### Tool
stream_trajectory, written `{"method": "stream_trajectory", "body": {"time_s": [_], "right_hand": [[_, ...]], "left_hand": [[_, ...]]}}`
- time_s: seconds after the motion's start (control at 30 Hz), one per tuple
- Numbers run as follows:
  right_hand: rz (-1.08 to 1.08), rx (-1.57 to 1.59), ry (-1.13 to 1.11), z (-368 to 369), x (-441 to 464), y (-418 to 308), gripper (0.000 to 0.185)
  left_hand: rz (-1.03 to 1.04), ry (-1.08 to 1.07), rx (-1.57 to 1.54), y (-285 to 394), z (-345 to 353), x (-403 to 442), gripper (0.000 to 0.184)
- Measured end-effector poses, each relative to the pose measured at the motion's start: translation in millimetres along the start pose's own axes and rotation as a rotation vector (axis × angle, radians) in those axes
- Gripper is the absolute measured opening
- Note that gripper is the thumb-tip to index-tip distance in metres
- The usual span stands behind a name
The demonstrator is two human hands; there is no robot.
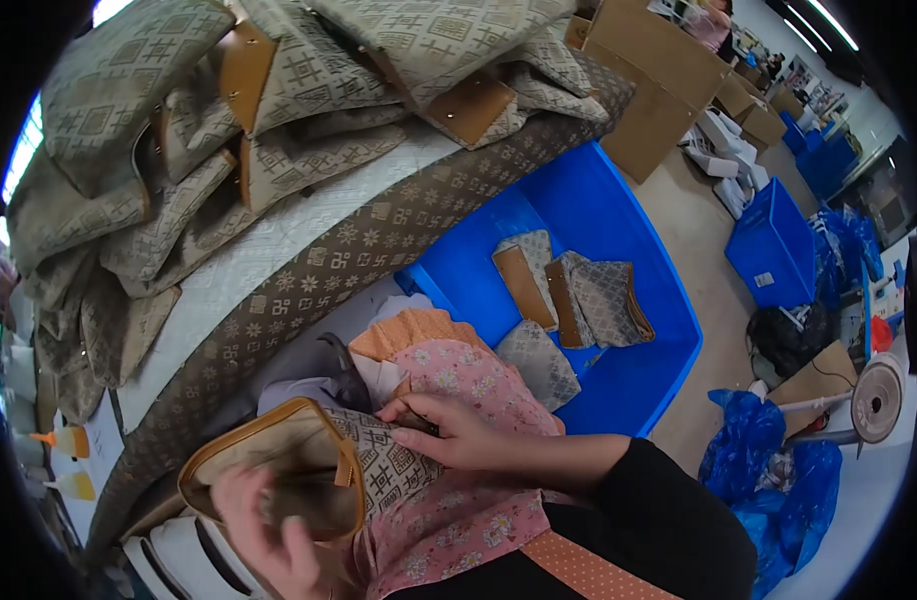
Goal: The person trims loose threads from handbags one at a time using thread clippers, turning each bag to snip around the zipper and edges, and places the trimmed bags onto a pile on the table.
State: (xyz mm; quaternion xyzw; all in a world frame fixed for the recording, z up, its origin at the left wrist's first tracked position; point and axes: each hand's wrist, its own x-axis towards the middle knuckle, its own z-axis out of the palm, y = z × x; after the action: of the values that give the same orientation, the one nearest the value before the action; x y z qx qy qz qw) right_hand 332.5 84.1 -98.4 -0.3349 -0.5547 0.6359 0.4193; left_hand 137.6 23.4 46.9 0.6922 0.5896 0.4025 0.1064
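Observation:
A patterned bag (394,465) with tan edging lies over the lap, its wide mouth and beige lining facing up. My right hand (449,430) is closed at the bag's upper right side, fingers pinched on a small dark piece too hidden to identify. Over the bag's mouth is my left hand (269,525), blurred, with its fingers apart and nothing visible in them. A dark curved strap (347,370) rises beside the bag, near the pink floral apron (459,375).
Patterned bags (309,90) are heaped on the table (269,240). A blue bin (669,310) holds several patterned pieces (614,295). Cartons (654,75), another blue bin (769,245) and blue plastic bags (744,430) stand at the right. Two glue bottles (74,441) are at the left.

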Motion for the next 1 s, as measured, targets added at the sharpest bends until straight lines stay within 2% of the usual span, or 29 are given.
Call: {"method": "stream_trajectory", "body": {"time_s": [0.07, 0.13, 0.17, 0.2, 0.23, 0.27, 0.3, 0.33, 0.37, 0.4, 0.43, 0.5, 0.6, 0.73, 0.8, 1.0], "right_hand": [[-0.002, -0.106, -0.084, -3.4, -1.8, -17.4, 0.023], [-0.001, -0.189, -0.17, -9.9, -1.4, -26.9, 0.02], [-0.044, -0.227, -0.087, -13.6, 0.1, -27.7, 0.018], [-0.083, -0.261, 0.0, -16.5, 0.8, -28.1, 0.016], [-0.077, -0.235, -0.02, -19.0, 1.3, -32.6, 0.016], [-0.034, -0.222, 0.059, -22.6, 0.9, -41.5, 0.016], [0.012, -0.211, 0.14, -26.1, -0.4, -47.4, 0.016], [0.018, -0.192, 0.128, -29.8, -3.4, -48.9, 0.016], [0.12, -0.223, 0.084, -33.8, -6.6, -49.6, 0.018], [0.22, -0.256, 0.039, -35.8, -7.5, -50.1, 0.019], [0.224, -0.242, 0.027, -36.7, -6.0, -50.7, 0.019], [-0.168, -0.383, -0.122, -38.0, -0.6, -52.6, 0.026], [-0.16, -0.474, -0.067, -26.9, 5.0, -60.7, 0.031], [-0.239, -0.416, -0.056, -21.9, 11.5, -50.7, 0.032], [-0.254, -0.53, -0.043, -20.3, 13.7, -51.3, 0.036], [-0.38, -0.511, 0.025, -19.4, 22.1, -38.9, 0.04]], "left_hand": [[0.067, -0.333, -0.072, -9.9, 12.7, 11.2, 0.036], [-0.093, -0.496, -0.119, -3.6, 28.9, 20.3, 0.037], [-0.122, -0.492, -0.098, -6.2, 35.7, 23.3, 0.037], [-0.067, -0.448, -0.127, -10.9, 41.8, 25.0, 0.039], [-0.005, -0.405, -0.155, -14.7, 45.1, 24.2, 0.041], [-0.027, -0.405, -0.136, -15.8, 46.6, 21.3, 0.041], [-0.1, -0.368, -0.262, -16.2, 48.0, 18.7, 0.039], [-0.167, -0.327, -0.389, -16.7, 48.7, 16.8, 0.038], [-0.182, -0.328, -0.373, -16.3, 49.8, 15.0, 0.038], [-0.299, -0.313, -0.492, -15.7, 50.7, 13.8, 0.035], [-0.416, -0.293, -0.612, -16.2, 51.2, 12.6, 0.031], [-0.459, -0.291, -0.644, -27.0, 55.9, 9.4, 0.026], [-0.516, -0.301, -0.663, -33.5, 58.6, 12.3, 0.019], [-0.524, -0.351, -0.658, -36.4, 59.7, 15.6, 0.011], [-0.532, -0.35, -0.7, -38.7, 63.1, 13.8, 0.009], [-0.513, -0.376, -0.794, -41.0, 62.5, 11.8, 0.01]]}}
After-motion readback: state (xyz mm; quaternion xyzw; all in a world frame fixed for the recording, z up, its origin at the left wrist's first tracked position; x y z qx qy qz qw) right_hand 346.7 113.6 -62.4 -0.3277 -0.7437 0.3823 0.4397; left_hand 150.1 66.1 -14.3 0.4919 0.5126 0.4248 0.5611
